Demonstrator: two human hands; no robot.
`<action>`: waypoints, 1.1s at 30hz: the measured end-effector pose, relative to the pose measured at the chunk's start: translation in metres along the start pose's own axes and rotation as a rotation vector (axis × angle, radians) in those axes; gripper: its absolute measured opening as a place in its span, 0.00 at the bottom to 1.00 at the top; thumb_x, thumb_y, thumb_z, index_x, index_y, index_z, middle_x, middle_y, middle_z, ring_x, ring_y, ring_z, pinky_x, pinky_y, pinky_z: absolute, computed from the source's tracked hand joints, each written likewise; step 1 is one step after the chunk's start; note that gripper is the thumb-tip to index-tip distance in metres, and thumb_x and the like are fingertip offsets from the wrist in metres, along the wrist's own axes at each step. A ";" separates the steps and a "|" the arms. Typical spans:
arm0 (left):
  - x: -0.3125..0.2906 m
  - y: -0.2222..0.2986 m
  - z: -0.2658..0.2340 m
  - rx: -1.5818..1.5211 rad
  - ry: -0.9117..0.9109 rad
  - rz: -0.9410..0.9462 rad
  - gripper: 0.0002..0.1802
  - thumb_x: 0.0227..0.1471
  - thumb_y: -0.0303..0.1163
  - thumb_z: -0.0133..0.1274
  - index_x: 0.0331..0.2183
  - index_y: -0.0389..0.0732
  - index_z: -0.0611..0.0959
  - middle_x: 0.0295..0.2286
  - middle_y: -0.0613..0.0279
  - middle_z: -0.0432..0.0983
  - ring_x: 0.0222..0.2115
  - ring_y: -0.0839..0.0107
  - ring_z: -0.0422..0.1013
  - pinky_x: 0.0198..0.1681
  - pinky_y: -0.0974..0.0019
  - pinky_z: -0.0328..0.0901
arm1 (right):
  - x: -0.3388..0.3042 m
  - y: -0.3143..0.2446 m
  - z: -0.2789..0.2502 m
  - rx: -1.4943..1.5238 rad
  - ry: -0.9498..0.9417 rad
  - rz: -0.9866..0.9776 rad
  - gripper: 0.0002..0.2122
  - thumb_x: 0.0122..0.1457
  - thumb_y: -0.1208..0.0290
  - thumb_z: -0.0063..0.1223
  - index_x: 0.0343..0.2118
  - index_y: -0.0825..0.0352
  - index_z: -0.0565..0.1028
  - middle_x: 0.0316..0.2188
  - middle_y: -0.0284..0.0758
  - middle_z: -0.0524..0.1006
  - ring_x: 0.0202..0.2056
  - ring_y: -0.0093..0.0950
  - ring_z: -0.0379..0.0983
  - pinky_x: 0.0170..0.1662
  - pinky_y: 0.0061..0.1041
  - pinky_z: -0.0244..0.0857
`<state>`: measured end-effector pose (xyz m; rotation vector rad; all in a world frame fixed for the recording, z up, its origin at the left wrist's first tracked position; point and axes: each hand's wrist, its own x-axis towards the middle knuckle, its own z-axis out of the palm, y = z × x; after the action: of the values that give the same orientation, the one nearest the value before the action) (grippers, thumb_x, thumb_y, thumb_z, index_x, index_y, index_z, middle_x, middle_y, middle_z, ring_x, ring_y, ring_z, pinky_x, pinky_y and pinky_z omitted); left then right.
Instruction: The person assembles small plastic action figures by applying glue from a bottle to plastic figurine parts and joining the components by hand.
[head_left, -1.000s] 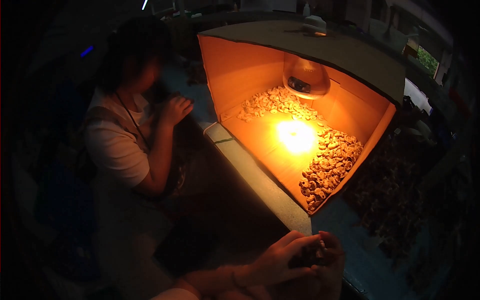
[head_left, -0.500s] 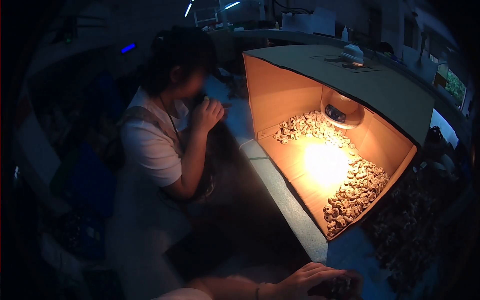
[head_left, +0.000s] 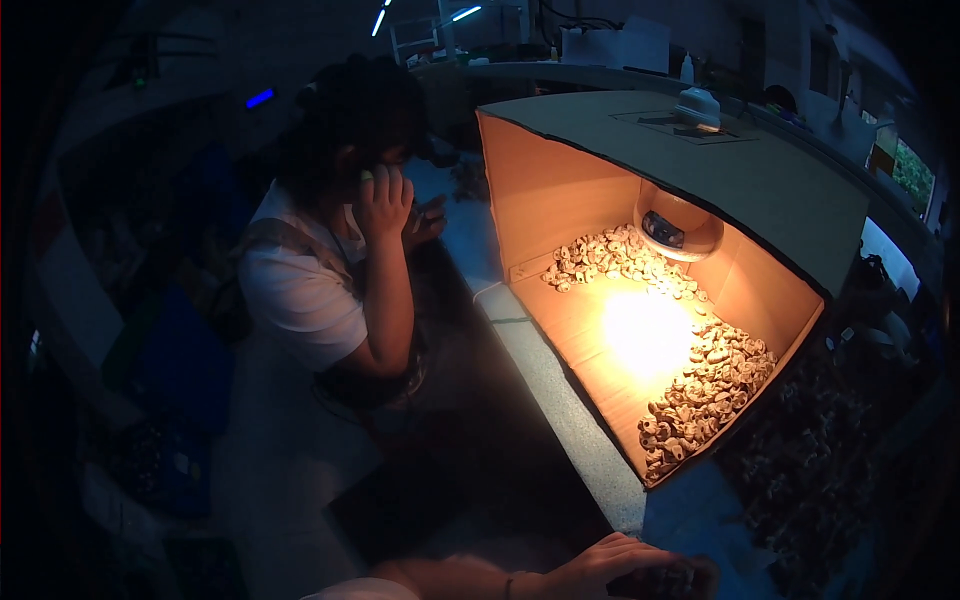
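At the lower edge, my left hand point(head_left: 608, 566) has its fingers bent over a dark, lumpy thing point(head_left: 664, 580) whose kind I cannot make out. Dim fingers on the far side of that thing seem to belong to my right hand point(head_left: 708, 574); shadow hides most of them. Just beyond my hands stands a cardboard box point(head_left: 560, 330), open toward me and lit inside. Small tan pieces point(head_left: 712, 385), some with holes, lie heaped along its right side and back. A glowing lamp point(head_left: 680, 222) hangs from the box's top, and its glare whites out the middle of the box floor.
A co-worker in a white short-sleeved top point(head_left: 300, 290) sits at the left, one hand point(head_left: 384, 203) raised beside the head. Dark heaped pieces point(head_left: 830, 450) lie right of the box. A pale table edge point(head_left: 560, 410) runs along the box's front. A small bottle point(head_left: 687, 69) stands behind.
The co-worker's raised hand has moved left and up toward the head, and their other hand now shows. The view has shifted slightly. My hands stay nearly in place around the dark thing.
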<state>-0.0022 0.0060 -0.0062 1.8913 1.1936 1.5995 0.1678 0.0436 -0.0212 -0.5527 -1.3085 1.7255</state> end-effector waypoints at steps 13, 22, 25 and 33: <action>-0.005 0.008 -0.004 -0.041 0.059 0.002 0.32 0.40 0.43 0.62 0.46 0.40 0.72 0.29 0.61 0.72 0.29 0.66 0.69 0.35 0.63 0.60 | -0.008 -0.018 0.011 -0.045 0.036 0.104 0.31 0.44 0.64 0.64 0.48 0.73 0.61 0.43 0.40 0.66 0.43 0.29 0.65 0.44 0.24 0.61; -0.003 0.005 0.002 -0.149 -0.063 0.007 0.30 0.43 0.40 0.59 0.49 0.41 0.72 0.30 0.65 0.74 0.32 0.69 0.69 0.40 0.66 0.60 | -0.014 -0.038 0.028 0.002 0.114 -0.068 0.22 0.47 0.69 0.61 0.43 0.72 0.66 0.39 0.39 0.70 0.39 0.27 0.68 0.39 0.21 0.63; -0.003 0.006 0.004 -0.127 -0.038 0.002 0.34 0.35 0.43 0.64 0.44 0.34 0.75 0.30 0.65 0.76 0.28 0.74 0.66 0.38 0.72 0.58 | -0.017 -0.021 -0.002 0.055 -0.051 0.011 0.30 0.39 0.78 0.64 0.48 0.69 0.62 0.42 0.40 0.66 0.45 0.30 0.66 0.48 0.30 0.60; 0.016 -0.001 0.038 -0.129 -0.457 0.011 0.31 0.40 0.38 0.61 0.46 0.36 0.71 0.45 0.55 0.69 0.42 0.61 0.67 0.46 0.64 0.60 | -0.077 -0.063 -0.044 -0.299 0.440 -0.135 0.28 0.40 0.69 0.64 0.44 0.71 0.64 0.40 0.39 0.68 0.44 0.31 0.66 0.45 0.29 0.62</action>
<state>0.0325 0.0279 -0.0080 2.0302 0.8640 1.1271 0.2654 0.0065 0.0098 -0.9334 -1.2520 1.2141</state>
